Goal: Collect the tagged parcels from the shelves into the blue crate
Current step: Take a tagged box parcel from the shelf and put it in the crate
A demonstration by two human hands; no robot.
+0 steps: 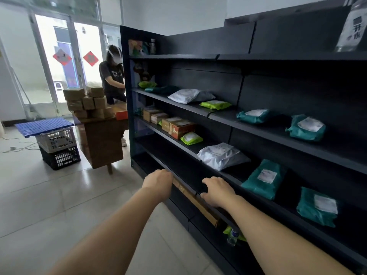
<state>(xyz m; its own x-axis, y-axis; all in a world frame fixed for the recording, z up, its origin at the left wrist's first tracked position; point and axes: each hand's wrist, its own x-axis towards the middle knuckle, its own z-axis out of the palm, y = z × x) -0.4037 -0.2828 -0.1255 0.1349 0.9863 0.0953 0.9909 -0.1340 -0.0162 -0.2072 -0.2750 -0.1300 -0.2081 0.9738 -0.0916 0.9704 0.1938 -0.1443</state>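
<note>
My left hand (pixel 158 180) reaches to the lip of a low shelf, at the left end of a long brown cardboard box (pixel 195 202) lying beneath that lip; its fingers are hidden. My right hand (pixel 217 192) hovers over the same shelf edge above the box's middle, fingers loosely bent, thumb apart, holding nothing that I can see. Labelled parcels lie on the black shelves (pixel 218 116): a white bag (pixel 221 155), teal bags (pixel 264 179) (pixel 317 207), a green bag (pixel 191 138) and small brown boxes (pixel 178 127).
A blue slatted plastic panel (pixel 43 126) lies on a grey crate (pixel 56 139) stacked on a black crate (pixel 61 157) at the left. A wooden table (pixel 103 139) carries piled cardboard boxes (pixel 87 101); another person (pixel 113 76) stands behind it. A bottle (pixel 233 236) lies on the bottom shelf.
</note>
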